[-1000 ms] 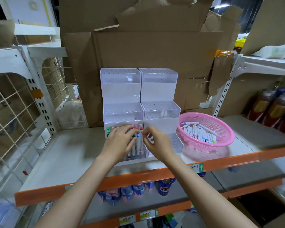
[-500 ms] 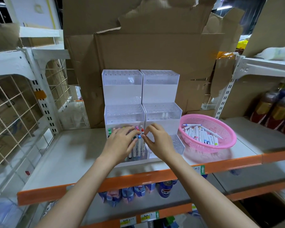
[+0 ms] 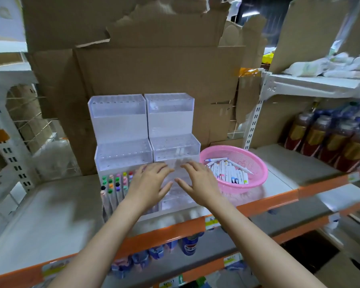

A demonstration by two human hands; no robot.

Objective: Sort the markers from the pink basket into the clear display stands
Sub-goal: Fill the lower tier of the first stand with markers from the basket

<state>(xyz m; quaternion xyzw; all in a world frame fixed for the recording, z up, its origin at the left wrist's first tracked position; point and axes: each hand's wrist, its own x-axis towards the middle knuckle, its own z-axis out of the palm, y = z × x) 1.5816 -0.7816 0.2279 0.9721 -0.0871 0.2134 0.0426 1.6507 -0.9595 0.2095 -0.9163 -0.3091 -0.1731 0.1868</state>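
Cardboard backing [image 3: 154, 69]: torn brown sheets behind the shelf, unchanged.
Shelf [image 3: 40, 215]: grey board with an orange front edge; everything stands where it stood a second ago.
Left display stand [image 3: 116, 113]: clear, stepped, pressed against its twin; its front tier holds upright markers.
Right display stand [image 3: 170, 109]: same shape, between the left stand and the basket.
Pink basket [image 3: 256, 179]: on the shelf just right of the right stand, not moved.
Left hand [image 3: 150, 183]: palm down over the left stand's front tier, fingers straight and spread, holding nothing; a second ago its fingertips were bunched at the marker caps.
Right hand [image 3: 197, 181]: beside it over the right stand's front tier, fingers spread, empty; the two hands have drawn apart.
Standing markers [image 3: 112, 183]: coloured caps up, partly hidden by the left hand.
Loose markers [image 3: 229, 171]: a pile lying in the basket.
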